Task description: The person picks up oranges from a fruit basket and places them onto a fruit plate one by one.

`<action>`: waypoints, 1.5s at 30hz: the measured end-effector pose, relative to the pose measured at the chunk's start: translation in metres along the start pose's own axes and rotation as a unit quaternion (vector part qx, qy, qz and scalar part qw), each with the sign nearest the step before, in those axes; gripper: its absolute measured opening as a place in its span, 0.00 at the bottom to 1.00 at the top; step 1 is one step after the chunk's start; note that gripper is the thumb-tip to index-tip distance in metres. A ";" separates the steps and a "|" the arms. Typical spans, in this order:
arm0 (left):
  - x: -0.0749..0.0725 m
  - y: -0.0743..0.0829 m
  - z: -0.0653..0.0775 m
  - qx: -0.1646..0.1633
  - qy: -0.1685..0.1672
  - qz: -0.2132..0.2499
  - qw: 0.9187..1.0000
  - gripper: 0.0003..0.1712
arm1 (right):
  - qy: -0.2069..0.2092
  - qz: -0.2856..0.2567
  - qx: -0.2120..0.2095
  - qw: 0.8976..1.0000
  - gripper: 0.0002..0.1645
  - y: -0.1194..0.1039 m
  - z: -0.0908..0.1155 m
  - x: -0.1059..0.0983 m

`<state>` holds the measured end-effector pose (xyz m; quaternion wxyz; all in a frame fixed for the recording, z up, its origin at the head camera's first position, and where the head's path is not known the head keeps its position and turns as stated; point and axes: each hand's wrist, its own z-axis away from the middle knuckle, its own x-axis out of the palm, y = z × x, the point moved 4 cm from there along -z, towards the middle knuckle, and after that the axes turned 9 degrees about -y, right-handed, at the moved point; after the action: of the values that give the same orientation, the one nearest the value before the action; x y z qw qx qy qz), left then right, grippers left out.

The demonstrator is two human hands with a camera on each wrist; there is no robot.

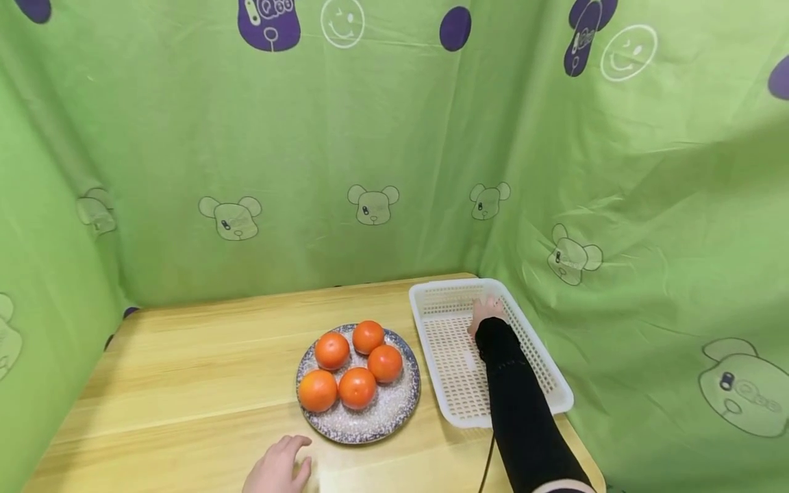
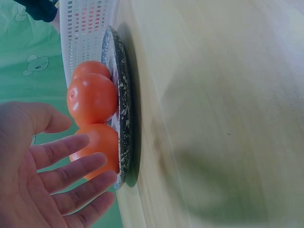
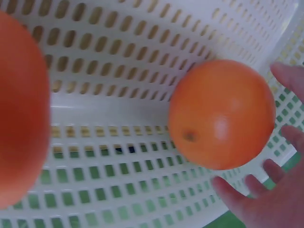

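Inside a white perforated plastic basket (image 1: 470, 419), my right hand (image 1: 490, 309) reaches down near the far right corner. From the right wrist, its fingers (image 3: 232, 192) are spread around the side of an orange-red tomato (image 3: 221, 116), with gaps showing between them and the fruit. A second tomato (image 3: 21, 111) fills the left edge of that view. My left hand (image 1: 280, 467) hovers by the table's near side, fingers loosely bent and holding nothing. Beside it is a speckled dark-rimmed plate (image 1: 394, 411) bearing several tomatoes (image 1: 357, 388), the closest just past its fingertips (image 2: 108, 178).
The wooden table (image 1: 185, 370) has the plate near its middle and the basket at its right edge. Green printed cloth (image 1: 308, 137) hangs along the back and both sides, close against the basket's right. A thin dark cable (image 1: 487, 465) runs beside the right sleeve.
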<state>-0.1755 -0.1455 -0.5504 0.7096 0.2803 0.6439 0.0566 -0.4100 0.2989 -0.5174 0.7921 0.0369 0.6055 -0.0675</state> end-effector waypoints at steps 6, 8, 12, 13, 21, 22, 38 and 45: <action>-0.002 0.004 0.005 -0.001 0.025 -0.006 1.000 0.13 | -0.112 0.029 -0.041 0.992 0.19 0.009 -0.001 0.019; -0.003 0.007 0.006 0.001 0.033 -0.010 0.999 0.13 | -0.138 0.029 -0.057 0.988 0.11 0.011 -0.004 0.021; -0.007 0.014 0.004 0.012 0.051 -0.014 0.999 0.12 | -0.174 -0.018 -0.079 0.981 0.11 0.002 0.010 0.006; -0.008 0.015 0.004 0.014 0.054 -0.014 0.998 0.12 | -0.169 -0.025 -0.087 0.981 0.14 -0.005 0.019 -0.004; -0.009 0.027 -0.003 0.036 0.056 -0.010 0.998 0.13 | 0.018 -0.028 -0.179 0.983 0.33 -0.075 0.094 -0.078; -0.008 0.027 -0.003 0.038 0.054 -0.008 0.998 0.13 | 0.038 -0.033 -0.189 0.981 0.34 -0.085 0.106 -0.083; 0.000 0.026 0.001 0.047 0.045 -0.010 0.998 0.12 | 0.080 -0.038 -0.292 0.952 0.33 -0.186 0.202 0.031; 0.001 0.023 0.007 0.035 0.035 -0.006 0.999 0.11 | 0.148 -0.059 -0.260 0.952 0.31 -0.191 0.186 0.067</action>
<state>-0.1619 -0.1276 -0.5406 0.6766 0.2991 0.6716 0.0396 -0.2438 0.0796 -0.5284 0.6707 -0.1967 0.7133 0.0516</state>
